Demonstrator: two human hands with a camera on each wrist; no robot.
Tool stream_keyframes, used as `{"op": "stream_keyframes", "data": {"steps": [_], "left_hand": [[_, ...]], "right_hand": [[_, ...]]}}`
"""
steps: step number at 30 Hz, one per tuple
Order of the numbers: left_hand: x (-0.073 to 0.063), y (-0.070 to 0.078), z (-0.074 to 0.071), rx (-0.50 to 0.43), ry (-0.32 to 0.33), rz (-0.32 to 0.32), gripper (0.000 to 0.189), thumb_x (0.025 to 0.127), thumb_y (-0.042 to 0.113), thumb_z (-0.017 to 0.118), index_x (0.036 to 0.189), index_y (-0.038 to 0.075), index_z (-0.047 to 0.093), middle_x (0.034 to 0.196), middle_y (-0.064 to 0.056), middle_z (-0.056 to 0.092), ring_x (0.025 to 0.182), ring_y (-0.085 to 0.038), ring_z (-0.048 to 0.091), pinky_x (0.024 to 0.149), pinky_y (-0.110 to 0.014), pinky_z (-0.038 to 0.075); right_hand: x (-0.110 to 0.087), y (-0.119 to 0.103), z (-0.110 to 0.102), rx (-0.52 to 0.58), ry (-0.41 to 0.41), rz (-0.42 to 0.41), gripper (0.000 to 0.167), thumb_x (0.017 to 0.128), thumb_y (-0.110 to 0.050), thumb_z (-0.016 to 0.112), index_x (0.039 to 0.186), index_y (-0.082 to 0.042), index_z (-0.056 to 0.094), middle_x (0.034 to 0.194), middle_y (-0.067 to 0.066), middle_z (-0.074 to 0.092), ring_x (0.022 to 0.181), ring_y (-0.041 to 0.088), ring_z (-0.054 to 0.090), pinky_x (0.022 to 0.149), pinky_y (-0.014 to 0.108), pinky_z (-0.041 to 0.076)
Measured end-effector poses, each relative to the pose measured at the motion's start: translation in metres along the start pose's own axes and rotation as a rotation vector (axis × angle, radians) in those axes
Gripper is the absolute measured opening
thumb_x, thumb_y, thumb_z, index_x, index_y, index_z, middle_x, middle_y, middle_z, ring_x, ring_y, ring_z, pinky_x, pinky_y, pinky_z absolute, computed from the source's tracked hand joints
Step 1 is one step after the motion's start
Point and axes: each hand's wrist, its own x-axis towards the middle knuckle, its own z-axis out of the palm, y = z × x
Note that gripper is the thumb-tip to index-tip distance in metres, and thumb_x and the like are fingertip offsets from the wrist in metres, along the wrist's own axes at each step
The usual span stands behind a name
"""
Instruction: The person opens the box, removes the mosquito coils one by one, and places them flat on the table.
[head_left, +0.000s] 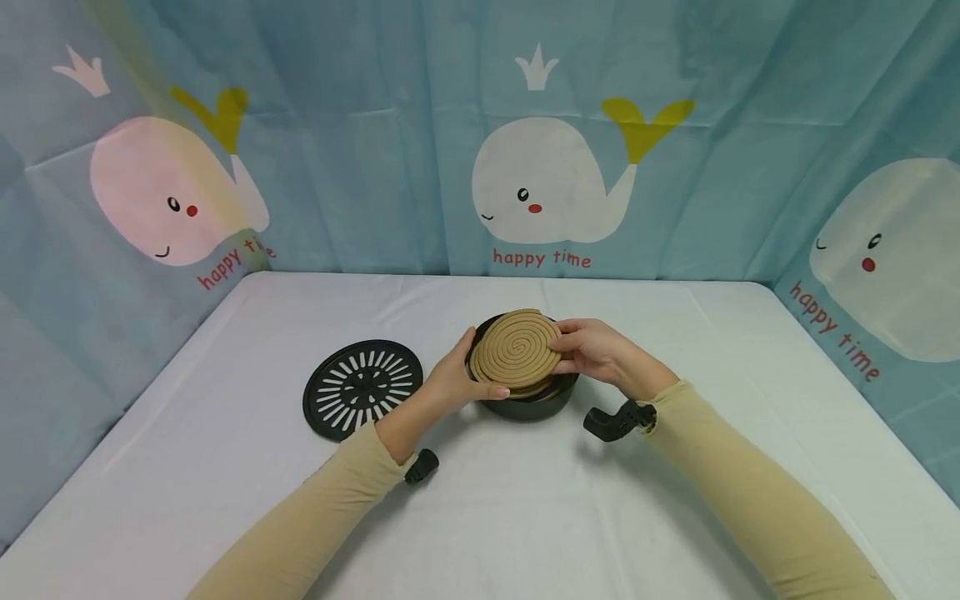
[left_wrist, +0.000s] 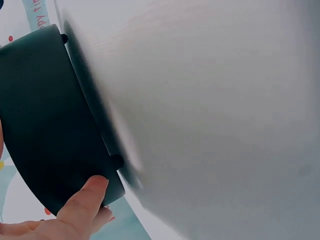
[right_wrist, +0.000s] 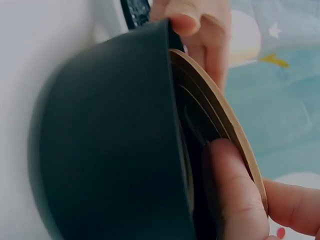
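Observation:
A brown mosquito coil (head_left: 517,348) sits tilted at the top of a round black coil holder (head_left: 534,408), with more coil showing under its edge. The right hand (head_left: 596,354) pinches the coil at its right edge; in the right wrist view, one digit lies beneath the raised coil (right_wrist: 235,125) and another on its outer face. On the opposite side, the left hand (head_left: 453,385) grips the holder, its thumb at the front rim near the coil. The left wrist view has its fingers against the holder's dark side wall (left_wrist: 55,120). Much of the holder's inside is hidden.
Left of the holder, a black slotted round lid (head_left: 366,387) lies flat on the white tablecloth (head_left: 510,517). Black wrist mounts (head_left: 617,422) jut out from both sleeves. A blue whale-print curtain (head_left: 360,183) borders the table at the back and sides.

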Motion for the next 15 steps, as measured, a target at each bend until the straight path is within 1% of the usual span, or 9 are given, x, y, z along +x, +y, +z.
{"op": "stream_keyframes", "data": {"steps": [5, 11, 12, 15], "left_hand": [[-0.001, 0.001, 0.001, -0.021, 0.013, -0.007, 0.112, 0.074, 0.016, 0.087, 0.156, 0.007, 0.013, 0.159, -0.015, 0.017, 0.144, -0.034, 0.020, 0.115, -0.047, 0.023], [-0.001, 0.001, 0.000, -0.034, 0.022, -0.012, 0.112, 0.073, 0.015, 0.088, 0.156, 0.008, 0.014, 0.159, -0.015, 0.018, 0.145, -0.032, 0.020, 0.115, -0.046, 0.022], [-0.001, 0.001, 0.000, -0.036, 0.022, -0.012, 0.112, 0.073, 0.015, 0.088, 0.156, 0.008, 0.014, 0.159, -0.015, 0.018, 0.145, -0.032, 0.019, 0.115, -0.046, 0.022], [-0.001, 0.001, 0.000, -0.045, 0.021, -0.015, 0.112, 0.072, 0.015, 0.088, 0.156, 0.007, 0.015, 0.159, -0.015, 0.019, 0.145, -0.033, 0.019, 0.115, -0.047, 0.022]], "right_hand": [[-0.008, -0.006, -0.014, 0.050, 0.009, -0.013, 0.056, 0.102, 0.004, 0.036, 0.153, 0.006, 0.012, 0.144, 0.029, 0.032, 0.086, 0.013, 0.066, 0.079, 0.028, 0.056], [-0.019, -0.013, -0.027, 0.086, 0.011, -0.034, 0.058, 0.102, 0.004, 0.035, 0.153, 0.006, 0.007, 0.133, 0.024, 0.039, 0.086, 0.013, 0.068, 0.079, 0.028, 0.056], [-0.021, -0.014, -0.029, 0.092, 0.015, -0.034, 0.059, 0.102, 0.004, 0.036, 0.153, 0.005, 0.006, 0.134, 0.024, 0.039, 0.086, 0.013, 0.068, 0.079, 0.027, 0.056], [-0.025, -0.017, -0.034, 0.122, 0.028, -0.029, 0.062, 0.102, 0.003, 0.037, 0.154, 0.003, 0.003, 0.141, 0.025, 0.033, 0.087, 0.013, 0.068, 0.081, 0.028, 0.056]]}}
